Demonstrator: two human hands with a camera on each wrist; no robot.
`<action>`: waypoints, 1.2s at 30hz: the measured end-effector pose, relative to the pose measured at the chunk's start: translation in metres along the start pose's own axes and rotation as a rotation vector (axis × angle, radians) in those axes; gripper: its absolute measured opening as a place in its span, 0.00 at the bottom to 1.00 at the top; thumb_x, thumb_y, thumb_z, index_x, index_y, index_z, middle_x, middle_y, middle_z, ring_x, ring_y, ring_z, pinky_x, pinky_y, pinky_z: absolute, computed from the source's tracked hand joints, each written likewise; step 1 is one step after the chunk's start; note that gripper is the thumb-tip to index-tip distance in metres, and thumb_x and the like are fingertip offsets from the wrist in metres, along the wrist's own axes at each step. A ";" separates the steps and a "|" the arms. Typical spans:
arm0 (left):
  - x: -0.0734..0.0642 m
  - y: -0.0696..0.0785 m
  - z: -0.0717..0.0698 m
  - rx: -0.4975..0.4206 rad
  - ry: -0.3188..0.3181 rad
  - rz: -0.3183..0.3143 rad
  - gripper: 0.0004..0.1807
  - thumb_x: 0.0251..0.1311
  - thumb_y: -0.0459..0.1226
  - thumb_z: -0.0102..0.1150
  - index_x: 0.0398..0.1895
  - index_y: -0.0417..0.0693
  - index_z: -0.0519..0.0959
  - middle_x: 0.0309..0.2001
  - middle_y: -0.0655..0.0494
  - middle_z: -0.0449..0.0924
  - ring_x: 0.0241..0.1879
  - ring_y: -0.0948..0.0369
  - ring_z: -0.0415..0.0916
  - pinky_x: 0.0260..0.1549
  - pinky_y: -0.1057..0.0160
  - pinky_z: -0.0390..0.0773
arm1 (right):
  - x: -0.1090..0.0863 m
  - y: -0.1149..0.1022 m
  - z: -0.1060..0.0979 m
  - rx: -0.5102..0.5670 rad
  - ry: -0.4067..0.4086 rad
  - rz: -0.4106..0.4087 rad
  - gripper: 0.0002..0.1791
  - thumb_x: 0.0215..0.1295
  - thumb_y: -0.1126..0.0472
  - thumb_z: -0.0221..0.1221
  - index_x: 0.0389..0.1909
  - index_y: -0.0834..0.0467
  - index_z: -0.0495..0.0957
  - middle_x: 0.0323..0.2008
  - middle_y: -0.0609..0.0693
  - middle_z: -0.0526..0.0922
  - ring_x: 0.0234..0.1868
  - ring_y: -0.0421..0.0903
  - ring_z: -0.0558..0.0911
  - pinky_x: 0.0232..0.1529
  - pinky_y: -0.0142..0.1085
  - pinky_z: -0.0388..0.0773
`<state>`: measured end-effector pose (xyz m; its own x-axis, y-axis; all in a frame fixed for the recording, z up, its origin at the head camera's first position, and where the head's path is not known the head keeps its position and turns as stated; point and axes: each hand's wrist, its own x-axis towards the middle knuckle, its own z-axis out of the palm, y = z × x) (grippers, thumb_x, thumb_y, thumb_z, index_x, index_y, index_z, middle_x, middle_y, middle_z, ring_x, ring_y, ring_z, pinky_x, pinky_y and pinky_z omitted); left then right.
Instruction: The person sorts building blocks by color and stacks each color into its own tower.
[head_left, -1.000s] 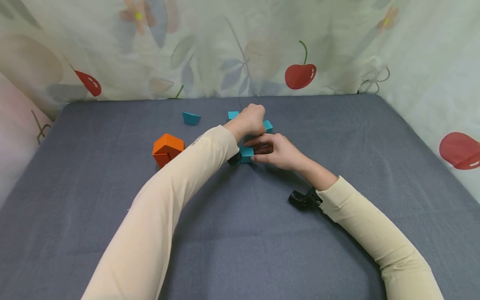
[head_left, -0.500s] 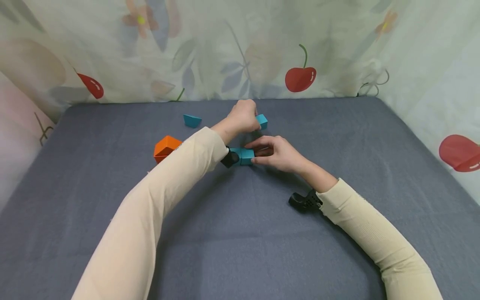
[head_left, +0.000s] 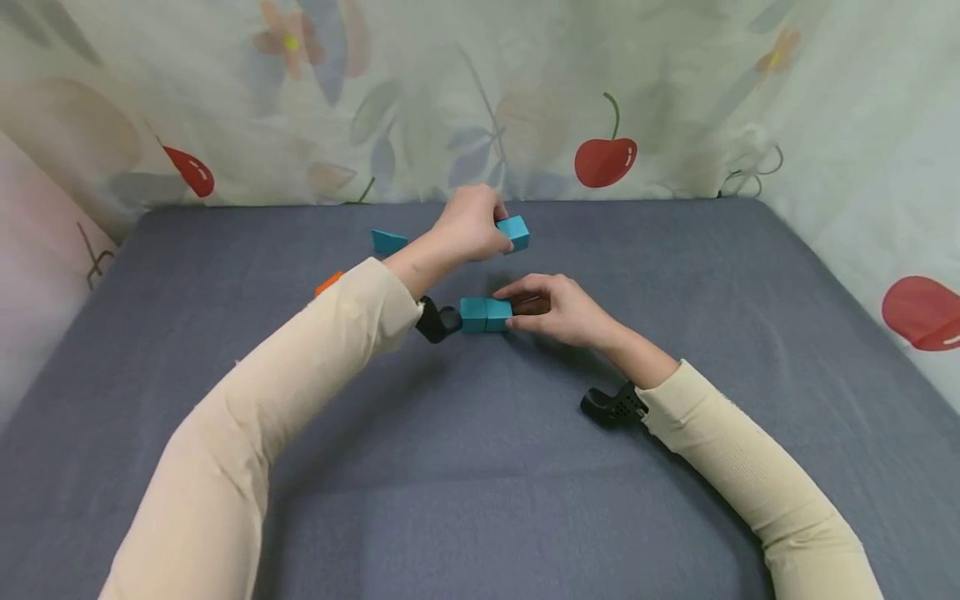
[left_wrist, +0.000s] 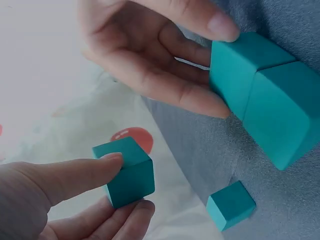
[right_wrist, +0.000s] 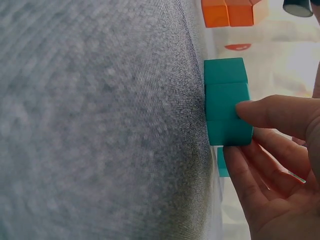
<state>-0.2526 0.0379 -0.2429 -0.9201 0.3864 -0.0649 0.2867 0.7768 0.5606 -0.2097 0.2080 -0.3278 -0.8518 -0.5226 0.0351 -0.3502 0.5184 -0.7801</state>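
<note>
My left hand (head_left: pixel 471 223) pinches a teal cube (left_wrist: pixel 131 172) between thumb and fingers, held up over the far part of the table. Nearer me, two teal blocks (head_left: pixel 473 315) lie end to end on the cloth, a thin seam between them. My right hand (head_left: pixel 558 310) holds the right end of this pair, thumb on the near side and fingers curved round the far side. In the left wrist view another small teal cube (left_wrist: pixel 231 206) rests on the cloth; the left hand hides it in the head view.
A teal wedge-like piece (head_left: pixel 388 242) lies at the back left. Orange blocks (right_wrist: pixel 227 12) stand on the left, mostly hidden behind the left sleeve (head_left: pixel 322 333) in the head view. A patterned curtain (head_left: pixel 420 108) borders the table's far edge.
My left hand has lifted the teal cube and moved left and away with it, uncovering the joined blocks. The left forearm now covers more of the orange blocks. My right hand stays put.
</note>
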 end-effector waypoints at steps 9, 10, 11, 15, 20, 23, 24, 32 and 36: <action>-0.020 -0.006 -0.002 0.006 -0.023 0.012 0.15 0.59 0.33 0.62 0.49 0.39 0.79 0.46 0.46 0.79 0.41 0.53 0.74 0.40 0.59 0.75 | -0.001 0.001 0.002 0.019 0.004 0.014 0.21 0.60 0.67 0.64 0.56 0.61 0.77 0.55 0.57 0.79 0.53 0.51 0.82 0.52 0.40 0.80; -0.022 -0.007 -0.002 0.009 -0.024 0.012 0.15 0.59 0.33 0.63 0.49 0.39 0.79 0.45 0.45 0.79 0.41 0.53 0.74 0.41 0.59 0.76 | -0.001 0.001 0.002 0.021 0.006 0.016 0.21 0.60 0.67 0.64 0.56 0.61 0.77 0.55 0.57 0.79 0.53 0.51 0.82 0.52 0.40 0.80; -0.024 -0.008 -0.002 0.010 -0.027 0.011 0.15 0.59 0.33 0.63 0.50 0.39 0.79 0.45 0.45 0.79 0.42 0.53 0.75 0.41 0.59 0.76 | -0.001 0.001 0.002 0.024 0.007 0.017 0.21 0.60 0.67 0.64 0.56 0.62 0.77 0.55 0.57 0.79 0.53 0.52 0.82 0.52 0.40 0.80; -0.032 -0.012 0.002 0.013 -0.038 0.019 0.17 0.59 0.33 0.63 0.52 0.37 0.78 0.46 0.44 0.79 0.45 0.52 0.76 0.44 0.59 0.77 | -0.002 0.003 0.002 0.036 -0.003 0.015 0.23 0.60 0.67 0.64 0.57 0.62 0.76 0.56 0.58 0.78 0.54 0.53 0.81 0.52 0.41 0.80; -0.040 -0.015 0.007 0.026 -0.066 0.032 0.18 0.59 0.32 0.63 0.52 0.37 0.77 0.46 0.43 0.78 0.45 0.51 0.75 0.44 0.59 0.76 | -0.002 0.005 0.003 0.061 -0.012 0.042 0.23 0.60 0.65 0.65 0.57 0.63 0.75 0.56 0.59 0.78 0.54 0.53 0.81 0.52 0.40 0.80; -0.044 -0.016 0.010 0.035 -0.082 0.034 0.18 0.59 0.33 0.63 0.52 0.37 0.77 0.46 0.44 0.78 0.45 0.52 0.75 0.44 0.60 0.76 | -0.001 0.005 0.003 0.081 -0.009 0.066 0.23 0.60 0.63 0.65 0.56 0.62 0.76 0.54 0.58 0.80 0.52 0.52 0.82 0.51 0.40 0.81; -0.045 -0.016 0.011 0.039 -0.086 0.033 0.18 0.59 0.33 0.64 0.52 0.38 0.77 0.46 0.45 0.78 0.45 0.52 0.75 0.44 0.60 0.76 | -0.001 0.006 0.003 0.089 -0.008 0.071 0.23 0.60 0.62 0.65 0.56 0.61 0.76 0.53 0.57 0.81 0.51 0.51 0.83 0.50 0.39 0.81; -0.047 -0.019 0.015 0.045 -0.108 0.031 0.18 0.58 0.33 0.64 0.52 0.38 0.77 0.47 0.44 0.79 0.47 0.52 0.75 0.44 0.60 0.77 | 0.000 0.008 0.002 0.127 -0.013 0.091 0.22 0.61 0.60 0.65 0.56 0.61 0.77 0.51 0.56 0.82 0.50 0.49 0.83 0.51 0.40 0.80; -0.047 -0.021 0.016 0.033 -0.121 0.041 0.19 0.58 0.33 0.65 0.52 0.37 0.78 0.47 0.44 0.80 0.47 0.52 0.76 0.45 0.60 0.78 | 0.001 0.008 0.002 0.120 -0.013 0.099 0.22 0.61 0.59 0.64 0.56 0.59 0.77 0.52 0.55 0.82 0.51 0.48 0.82 0.52 0.40 0.80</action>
<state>-0.2109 0.0116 -0.2651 -0.8689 0.4741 -0.1424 0.3344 0.7742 0.5374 -0.2123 0.2105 -0.3354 -0.8746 -0.4819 -0.0535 -0.2148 0.4842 -0.8482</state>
